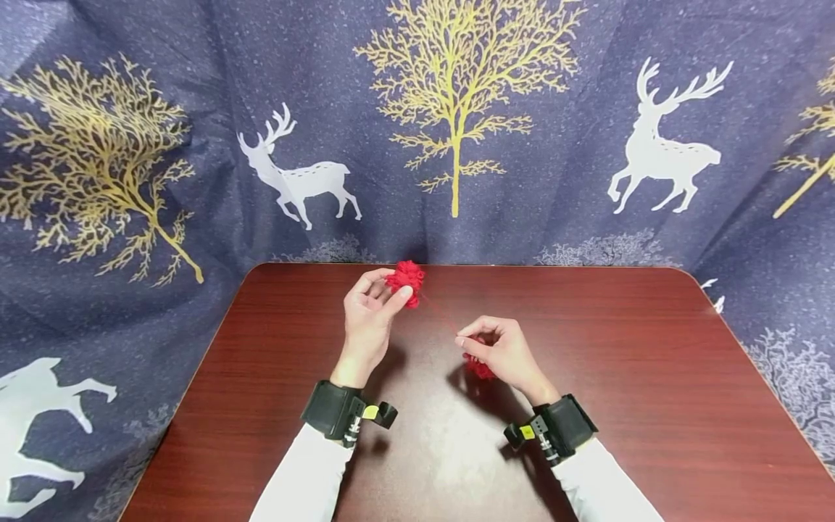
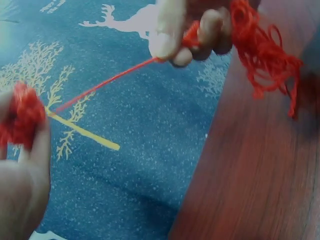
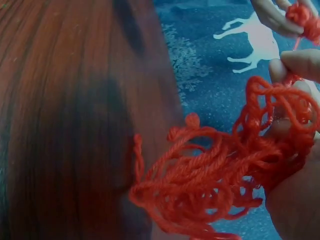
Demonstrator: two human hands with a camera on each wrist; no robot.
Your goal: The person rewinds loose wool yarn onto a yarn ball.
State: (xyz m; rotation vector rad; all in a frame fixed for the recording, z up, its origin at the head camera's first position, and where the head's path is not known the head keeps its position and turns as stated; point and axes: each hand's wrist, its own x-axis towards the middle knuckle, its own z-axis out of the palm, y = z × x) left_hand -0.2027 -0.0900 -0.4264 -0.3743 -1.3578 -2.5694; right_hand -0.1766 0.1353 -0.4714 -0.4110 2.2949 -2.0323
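The left hand (image 1: 367,322) pinches a red yarn ball (image 1: 409,274) between thumb and fingers, at eleven o'clock from the middle of the brown table (image 1: 652,348). At four o'clock from this ball is the right hand (image 1: 507,355) — its thumb and forefinger pinch a thin red strand (image 2: 107,83), which runs straight to the ball. A loose red bundle (image 3: 215,170) of yarn hangs from the same right hand, at five o'clock from its fingertips.
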